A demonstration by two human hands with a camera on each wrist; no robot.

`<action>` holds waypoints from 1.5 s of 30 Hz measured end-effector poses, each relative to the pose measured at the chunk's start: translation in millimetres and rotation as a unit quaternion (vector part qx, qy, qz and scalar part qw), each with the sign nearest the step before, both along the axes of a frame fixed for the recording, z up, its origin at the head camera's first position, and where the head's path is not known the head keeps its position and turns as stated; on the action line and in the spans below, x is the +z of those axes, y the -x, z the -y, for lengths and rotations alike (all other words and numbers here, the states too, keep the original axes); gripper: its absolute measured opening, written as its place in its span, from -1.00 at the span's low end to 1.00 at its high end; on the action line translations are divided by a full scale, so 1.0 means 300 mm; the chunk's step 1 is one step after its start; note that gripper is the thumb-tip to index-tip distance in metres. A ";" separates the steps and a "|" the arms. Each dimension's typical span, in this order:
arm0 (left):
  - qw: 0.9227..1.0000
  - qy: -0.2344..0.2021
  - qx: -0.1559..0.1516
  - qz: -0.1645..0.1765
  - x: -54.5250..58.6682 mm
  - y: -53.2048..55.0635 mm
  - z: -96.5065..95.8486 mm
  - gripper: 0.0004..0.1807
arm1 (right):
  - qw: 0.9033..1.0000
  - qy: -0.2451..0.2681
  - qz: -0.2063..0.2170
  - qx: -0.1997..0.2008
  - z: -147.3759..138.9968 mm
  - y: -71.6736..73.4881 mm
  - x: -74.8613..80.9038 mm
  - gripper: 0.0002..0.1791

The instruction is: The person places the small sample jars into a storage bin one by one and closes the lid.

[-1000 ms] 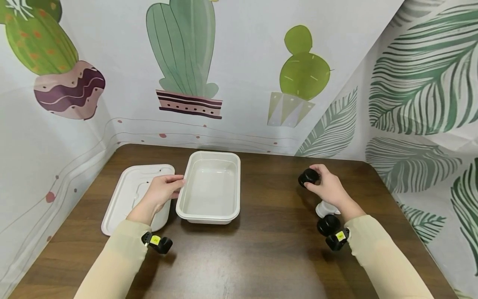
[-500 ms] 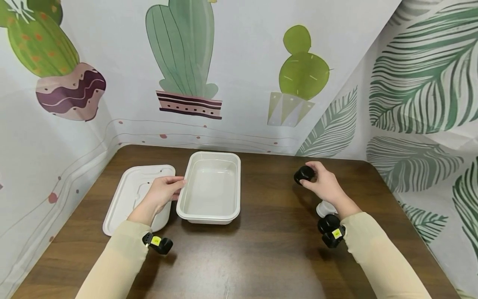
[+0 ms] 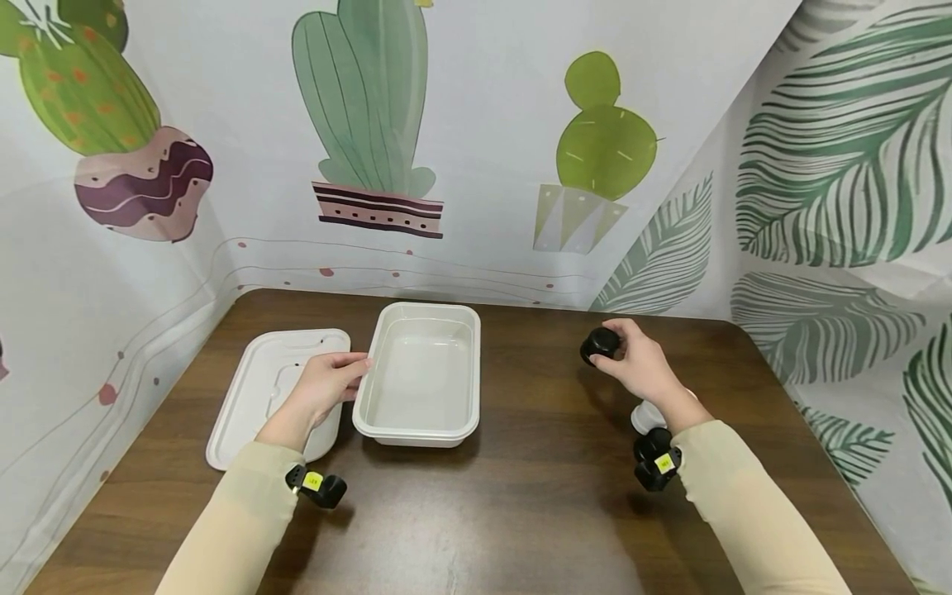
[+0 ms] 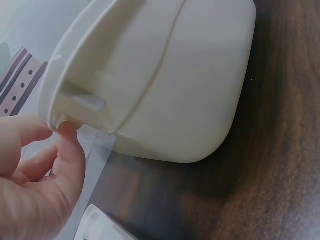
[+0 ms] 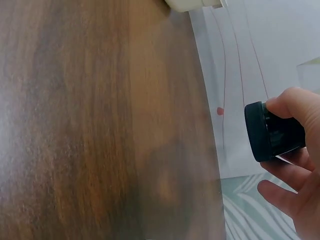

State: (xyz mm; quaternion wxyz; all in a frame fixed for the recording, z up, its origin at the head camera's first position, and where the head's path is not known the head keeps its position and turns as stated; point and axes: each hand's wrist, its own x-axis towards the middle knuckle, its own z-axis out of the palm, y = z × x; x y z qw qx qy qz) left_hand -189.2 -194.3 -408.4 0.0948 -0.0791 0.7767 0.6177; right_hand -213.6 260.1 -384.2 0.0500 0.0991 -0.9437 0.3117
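Two holds suit us: the light-looking tub [image 3: 420, 433], left hand [image 3: 325, 384] pinching its rim; the probably slick jar [image 3: 604, 341], right hand [image 3: 643, 364] gripping its sides

Wide passage left over worktop [image 3: 531, 438] between white tub [image 3: 420, 380] and black round object [image 3: 601, 343] held by right hand [image 3: 641, 362]. Tub's left side blocked by left hand [image 3: 321, 386], white lid [image 3: 249, 392]; way by right wrist obstructed by white object [image 3: 647, 417].

Left hand [image 3: 321, 388] gripping pale tub [image 3: 422, 384] by its left rim, white lid [image 3: 253, 397] at left, right hand [image 3: 644, 364] holding black container [image 3: 603, 341] far right, brown table [image 3: 513, 504]
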 end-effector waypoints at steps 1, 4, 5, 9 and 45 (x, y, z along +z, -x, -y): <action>1.000 -0.001 0.000 0.000 -0.001 0.000 0.000 -0.48 | 1.000 0.004 0.001 -0.001 0.002 0.000 0.000 -0.36; 1.000 0.001 0.000 0.000 -0.002 0.001 0.001 -0.48 | 1.000 0.021 0.003 -0.003 0.009 0.001 -0.002 -0.35; 1.000 0.002 0.000 0.000 -0.002 0.001 0.002 -0.48 | 1.000 0.027 0.002 -0.004 0.011 0.001 -0.004 -0.34; 1.000 0.001 0.002 0.000 -0.002 0.001 0.002 -0.48 | 0.999 0.049 -0.004 -0.008 0.023 0.005 -0.016 -0.34; 1.000 -0.020 0.001 -0.007 -0.016 -0.005 0.001 -0.49 | 0.981 0.195 0.004 0.006 0.173 0.013 -0.048 -0.34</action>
